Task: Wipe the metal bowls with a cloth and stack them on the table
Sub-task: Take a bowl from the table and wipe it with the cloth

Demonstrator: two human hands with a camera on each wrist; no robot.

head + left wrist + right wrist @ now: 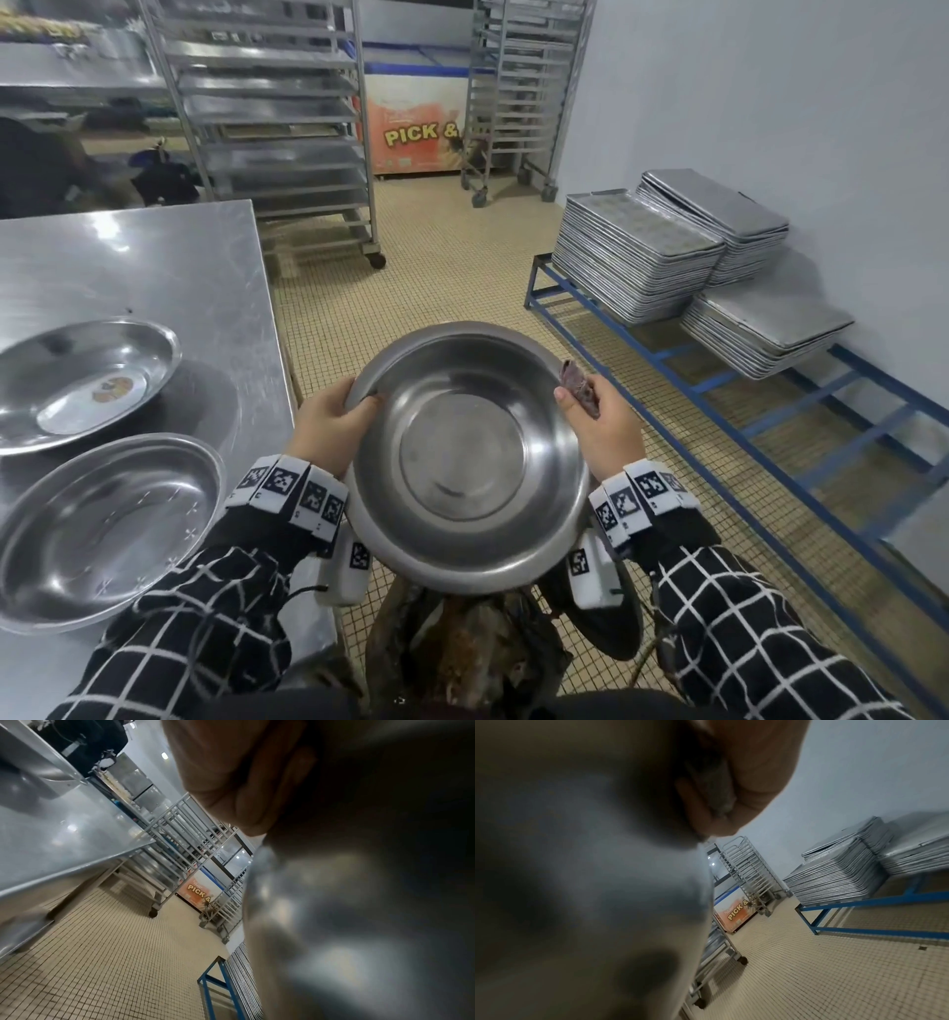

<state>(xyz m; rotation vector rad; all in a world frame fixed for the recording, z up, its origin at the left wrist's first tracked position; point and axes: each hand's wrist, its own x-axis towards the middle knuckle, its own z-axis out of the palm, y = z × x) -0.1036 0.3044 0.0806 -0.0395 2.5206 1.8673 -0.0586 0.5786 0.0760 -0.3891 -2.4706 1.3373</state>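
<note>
I hold a deep metal bowl (464, 457) in front of me above the floor, its opening facing up. My left hand (334, 416) grips its left rim, thumb inside. My right hand (598, 416) rests against the right rim and pinches a dark cloth (580, 385). Close up, the bowl's outer wall (359, 902) fills the left wrist view beside my left hand (244, 780). In the right wrist view the bowl (590, 872) blocks the left side, and the cloth (711, 787) shows inside my right hand (744, 780). Two shallow metal bowls (84, 383) (110, 529) lie apart on the steel table (154, 257).
The steel table's edge runs just left of the held bowl. Stacks of baking trays (667, 246) sit on a blue frame (770, 411) at right. Wheeled tray racks (277, 128) and an orange freezer (416, 133) stand at the back. Tiled floor (436, 267) lies between.
</note>
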